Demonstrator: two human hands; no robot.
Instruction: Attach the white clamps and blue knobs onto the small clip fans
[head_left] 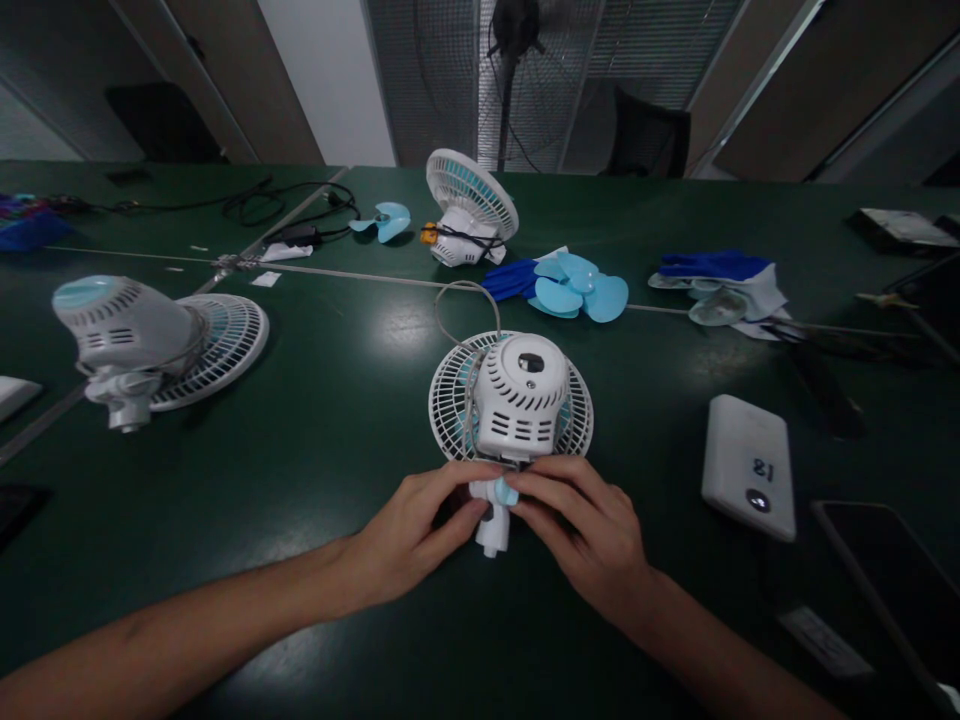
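A small white fan (523, 395) lies grille-down in front of me, its vented motor housing facing up. From its near side a white pivot bracket (492, 530) sticks out toward me. My left hand (420, 530) is closed on the bracket from the left, thumb and fingers pinching it. On the right side of the same joint sits a light blue knob (505, 491), gripped between the thumb and fingers of my right hand (589, 525). A grey cord (466, 287) loops out behind the fan.
Another fan (135, 340) lies to the left, and a third (469, 210) stands at the back. Blue fan blades (577, 287) and gloves (712, 270) lie beyond. At right are a white box-shaped device (750, 465) marked 18 and a dark phone-like slab (892, 580).
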